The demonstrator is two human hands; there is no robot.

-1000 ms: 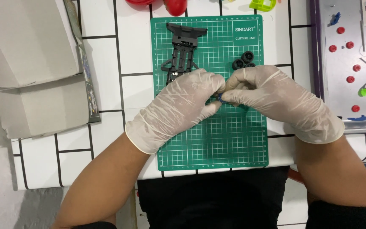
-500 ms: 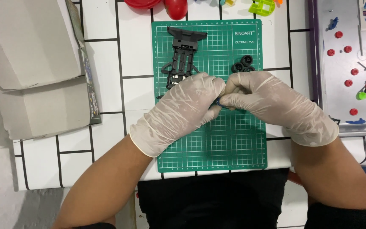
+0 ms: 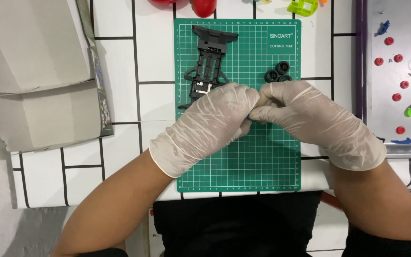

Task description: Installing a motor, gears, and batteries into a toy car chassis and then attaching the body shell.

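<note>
1. Two gloved hands meet over the green cutting mat (image 3: 272,162), the landmark for every position below.
2. Left hand (image 3: 210,126): in a pale disposable glove, over the mat's middle; fingers curled tight, their tips pressed against those of the other hand.
3. Right hand (image 3: 310,119): gloved alike, over the mat's right half; fingers bent closed toward the left hand.
4. Small blue part (image 3: 249,117): only a sliver shows between the two sets of fingertips, above the mat's centre; both hands pinch it, and its shape cannot be told.
5. Black plastic chassis (image 3: 209,62): lies flat on the mat's upper left part, its near end just under the left hand's knuckles.
6. Three black wheels (image 3: 278,72): clustered on the mat's upper right part, just beyond the right hand.
7. Grey cardboard box (image 3: 34,76): on the tiled tabletop (image 3: 120,152), well left of the mat.
8. Grey tray (image 3: 398,76): right of the mat, carrying small red parts.
</note>
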